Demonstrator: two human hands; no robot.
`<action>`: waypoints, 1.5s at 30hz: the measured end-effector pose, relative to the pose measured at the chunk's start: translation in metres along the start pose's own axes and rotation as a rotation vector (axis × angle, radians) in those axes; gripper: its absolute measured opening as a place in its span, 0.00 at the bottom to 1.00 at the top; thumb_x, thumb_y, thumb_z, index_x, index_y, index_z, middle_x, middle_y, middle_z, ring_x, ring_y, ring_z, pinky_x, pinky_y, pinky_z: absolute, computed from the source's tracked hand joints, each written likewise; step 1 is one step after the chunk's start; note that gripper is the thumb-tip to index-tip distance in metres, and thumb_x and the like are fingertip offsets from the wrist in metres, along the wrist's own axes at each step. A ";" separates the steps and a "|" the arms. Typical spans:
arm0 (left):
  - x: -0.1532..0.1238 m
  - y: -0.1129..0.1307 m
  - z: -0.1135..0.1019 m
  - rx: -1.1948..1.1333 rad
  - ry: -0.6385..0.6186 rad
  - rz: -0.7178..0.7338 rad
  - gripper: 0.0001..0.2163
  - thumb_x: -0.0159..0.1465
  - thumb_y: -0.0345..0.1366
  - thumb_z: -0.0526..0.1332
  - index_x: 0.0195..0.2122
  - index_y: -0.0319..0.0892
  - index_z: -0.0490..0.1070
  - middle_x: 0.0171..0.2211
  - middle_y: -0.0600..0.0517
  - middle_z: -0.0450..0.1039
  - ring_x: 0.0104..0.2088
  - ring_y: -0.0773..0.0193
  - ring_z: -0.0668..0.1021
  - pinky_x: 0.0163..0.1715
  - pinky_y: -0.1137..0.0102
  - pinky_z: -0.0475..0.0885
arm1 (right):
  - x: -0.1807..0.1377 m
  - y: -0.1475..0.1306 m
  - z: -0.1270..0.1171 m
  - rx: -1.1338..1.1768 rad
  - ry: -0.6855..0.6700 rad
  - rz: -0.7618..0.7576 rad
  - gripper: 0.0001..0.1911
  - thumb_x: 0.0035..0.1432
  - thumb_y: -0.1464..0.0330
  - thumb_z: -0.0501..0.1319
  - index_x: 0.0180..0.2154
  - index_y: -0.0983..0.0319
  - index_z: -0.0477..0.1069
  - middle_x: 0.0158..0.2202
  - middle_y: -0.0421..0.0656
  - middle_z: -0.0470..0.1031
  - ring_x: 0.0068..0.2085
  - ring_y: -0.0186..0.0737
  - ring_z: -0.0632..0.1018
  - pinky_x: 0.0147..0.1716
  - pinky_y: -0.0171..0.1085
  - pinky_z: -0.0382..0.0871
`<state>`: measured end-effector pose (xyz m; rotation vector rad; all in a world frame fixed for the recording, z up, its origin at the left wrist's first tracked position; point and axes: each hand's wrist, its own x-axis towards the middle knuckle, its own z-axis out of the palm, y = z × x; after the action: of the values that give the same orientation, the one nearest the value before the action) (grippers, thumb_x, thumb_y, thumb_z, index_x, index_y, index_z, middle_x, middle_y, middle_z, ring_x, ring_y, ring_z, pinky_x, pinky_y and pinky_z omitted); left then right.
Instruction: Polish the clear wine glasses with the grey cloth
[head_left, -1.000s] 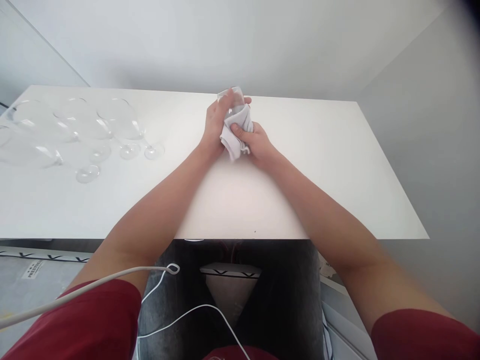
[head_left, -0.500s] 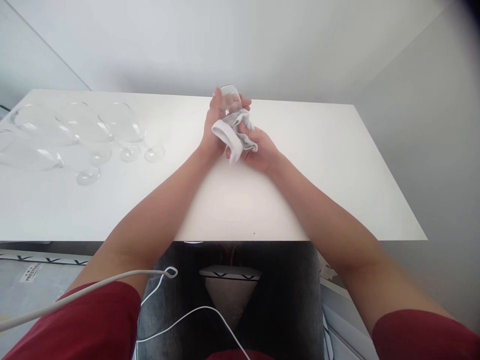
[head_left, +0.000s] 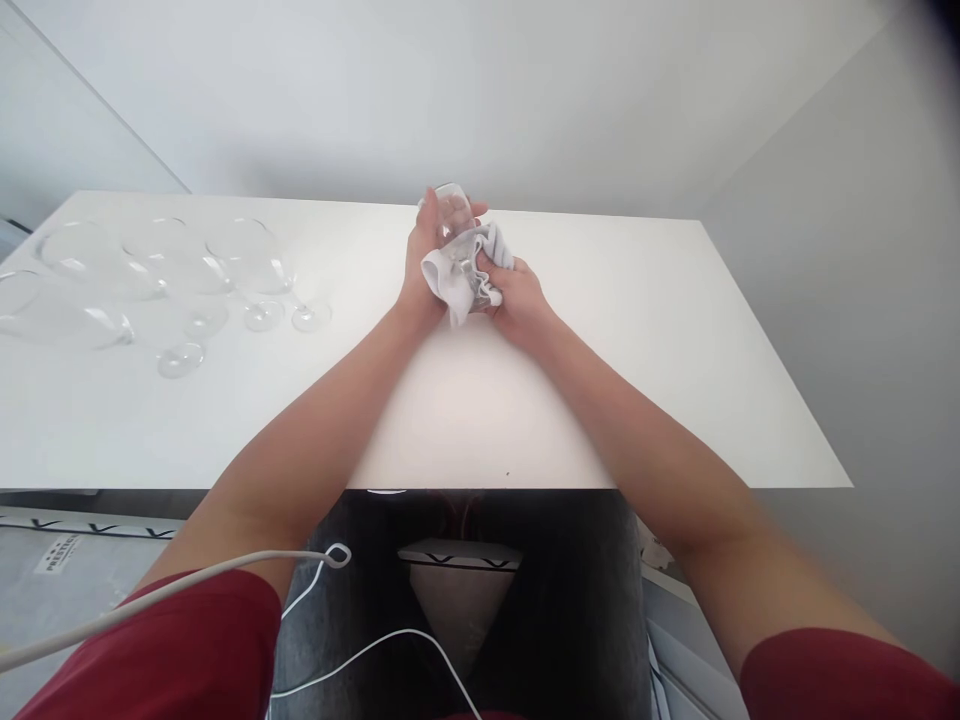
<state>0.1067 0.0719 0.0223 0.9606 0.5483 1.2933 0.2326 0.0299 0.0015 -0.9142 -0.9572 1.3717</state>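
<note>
Over the white table, my left hand (head_left: 425,255) is wrapped round the bowl of a clear wine glass (head_left: 454,212), its fingers showing on the far side. My right hand (head_left: 517,290) presses a crumpled white cloth (head_left: 450,278) against the lower part of the glass, thumb on top. The cloth drapes between both hands and hides much of the stem and base. To the left, several more clear wine glasses (head_left: 244,258) stand on the table, apart from my hands.
The white table (head_left: 637,350) meets a pale wall (head_left: 525,100) at its back edge. A white cable (head_left: 225,568) loops across below the front edge at left. A small dark speck lies near the front edge.
My hands and the glass have shifted slightly left and toward me. The cloth has changed its folds and spreads more over the glass. The standing glasses remain in place.
</note>
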 end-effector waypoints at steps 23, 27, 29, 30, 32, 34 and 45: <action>-0.006 0.004 -0.007 -0.101 -0.177 0.070 0.16 0.74 0.53 0.66 0.56 0.52 0.73 0.66 0.52 0.68 0.76 0.37 0.66 0.65 0.47 0.76 | -0.006 -0.029 -0.016 -0.014 0.105 0.053 0.22 0.66 0.45 0.65 0.45 0.55 0.74 0.34 0.40 0.78 0.30 0.37 0.78 0.23 0.34 0.69; 0.000 -0.004 -0.013 -0.208 -0.110 0.029 0.14 0.76 0.50 0.65 0.56 0.51 0.71 0.63 0.51 0.68 0.76 0.37 0.66 0.66 0.44 0.74 | -0.003 -0.019 -0.011 -0.161 0.223 -0.218 0.20 0.65 0.48 0.68 0.46 0.54 0.73 0.47 0.43 0.81 0.52 0.46 0.84 0.40 0.42 0.82; 0.001 -0.006 -0.014 -0.272 -0.068 0.014 0.14 0.73 0.45 0.69 0.55 0.50 0.71 0.62 0.50 0.68 0.76 0.37 0.67 0.66 0.44 0.73 | -0.003 -0.015 -0.010 -0.234 0.236 -0.291 0.22 0.64 0.46 0.69 0.47 0.54 0.73 0.50 0.45 0.81 0.55 0.49 0.83 0.42 0.44 0.82; 0.001 -0.006 -0.014 -0.290 -0.058 0.008 0.14 0.72 0.43 0.71 0.54 0.49 0.71 0.60 0.50 0.68 0.75 0.38 0.68 0.66 0.44 0.73 | -0.003 -0.015 -0.010 -0.250 0.233 -0.294 0.23 0.64 0.45 0.68 0.47 0.55 0.73 0.50 0.46 0.81 0.54 0.49 0.83 0.41 0.44 0.82; -0.002 -0.005 -0.013 -0.260 -0.101 -0.002 0.15 0.69 0.40 0.74 0.51 0.48 0.71 0.57 0.50 0.69 0.73 0.40 0.71 0.65 0.45 0.75 | -0.004 -0.016 -0.012 -0.229 0.205 -0.224 0.23 0.65 0.43 0.66 0.45 0.55 0.73 0.46 0.46 0.80 0.49 0.48 0.84 0.35 0.42 0.81; -0.004 -0.003 -0.012 -0.174 -0.204 -0.013 0.18 0.63 0.37 0.78 0.47 0.47 0.71 0.54 0.51 0.71 0.70 0.42 0.74 0.64 0.46 0.77 | -0.003 -0.018 -0.014 -0.170 0.162 -0.085 0.22 0.66 0.44 0.64 0.42 0.56 0.72 0.40 0.44 0.79 0.39 0.44 0.83 0.26 0.38 0.75; -0.003 -0.005 -0.015 -0.056 -0.359 0.103 0.19 0.60 0.37 0.76 0.46 0.49 0.68 0.54 0.55 0.69 0.75 0.47 0.68 0.72 0.40 0.64 | -0.013 -0.024 -0.004 -0.212 0.263 -0.301 0.21 0.67 0.45 0.62 0.41 0.55 0.70 0.40 0.43 0.76 0.40 0.41 0.81 0.30 0.39 0.75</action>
<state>0.0964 0.0737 0.0100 1.1543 0.1861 1.1842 0.2455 0.0167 0.0220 -1.0334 -1.0011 0.8841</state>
